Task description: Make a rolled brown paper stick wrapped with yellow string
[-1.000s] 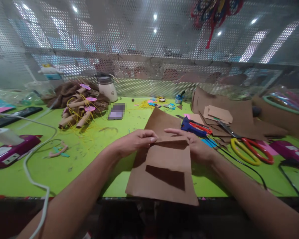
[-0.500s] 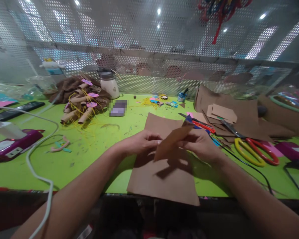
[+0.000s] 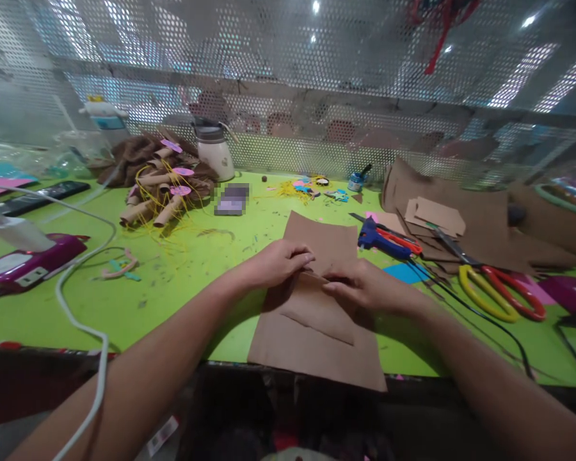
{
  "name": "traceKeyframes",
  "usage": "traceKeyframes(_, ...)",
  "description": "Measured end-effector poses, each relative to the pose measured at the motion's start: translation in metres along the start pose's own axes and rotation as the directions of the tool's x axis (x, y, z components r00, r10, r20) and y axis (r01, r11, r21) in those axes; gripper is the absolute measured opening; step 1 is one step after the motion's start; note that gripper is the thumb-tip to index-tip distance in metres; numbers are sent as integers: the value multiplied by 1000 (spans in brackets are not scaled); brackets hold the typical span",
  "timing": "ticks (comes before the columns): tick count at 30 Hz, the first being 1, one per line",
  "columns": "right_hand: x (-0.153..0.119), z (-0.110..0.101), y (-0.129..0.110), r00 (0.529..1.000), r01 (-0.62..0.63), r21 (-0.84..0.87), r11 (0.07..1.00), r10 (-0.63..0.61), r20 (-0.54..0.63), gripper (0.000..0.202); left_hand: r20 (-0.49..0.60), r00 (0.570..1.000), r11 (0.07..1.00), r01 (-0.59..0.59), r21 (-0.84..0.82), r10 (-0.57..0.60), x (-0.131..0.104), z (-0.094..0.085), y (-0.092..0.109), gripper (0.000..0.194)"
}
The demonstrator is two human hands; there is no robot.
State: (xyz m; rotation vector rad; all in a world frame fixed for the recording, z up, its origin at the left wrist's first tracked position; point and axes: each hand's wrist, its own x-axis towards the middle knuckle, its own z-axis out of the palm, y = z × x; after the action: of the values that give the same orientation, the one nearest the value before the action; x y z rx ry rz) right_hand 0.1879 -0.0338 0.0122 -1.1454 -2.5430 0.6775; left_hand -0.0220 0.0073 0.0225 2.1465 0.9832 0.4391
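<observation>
Left hand (image 3: 284, 262), right hand (image 3: 358, 286): both curled, pinching small card (image 3: 317, 304) between them. Uneven pull could crease it or skew it on brown sheet (image 3: 312, 353) beneath.

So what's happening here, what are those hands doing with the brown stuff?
Someone is handling a small brown piece over a bigger brown sheet. The right hand seems to pinch the small piece's far edge, and the left hand is at that edge too. The big sheet lies on the green table, reaching its front edge. A blue glue gun and big scissors lie off to the right.
</observation>
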Motion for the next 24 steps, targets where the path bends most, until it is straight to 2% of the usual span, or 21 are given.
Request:
traceKeyframes(3,4,9,3,997,2,-102,995,-10,-71,22,46,995,987,-96,131,91,-1,4,-4,29)
traceKeyframes(7,7,13,4,995,21,-166,986,-38,-97,22,93,982,950,-183,252,164,-2,9,-8,26)
traceKeyframes(13,8,17,4,990,17,-220,975,-47,-132,19,78,977,879,-215,425,201,-1,11,-8,23)
traceKeyframes(20,6,16,-3,988,39,-380,924,-93,-125,23,79,972,815,-231,531,223,-2,13,-3,17)
traceKeyframes(24,6,14,-6,988,45,-405,913,-101,-117,24,75,977,795,-206,570,199,-2,15,0,18)
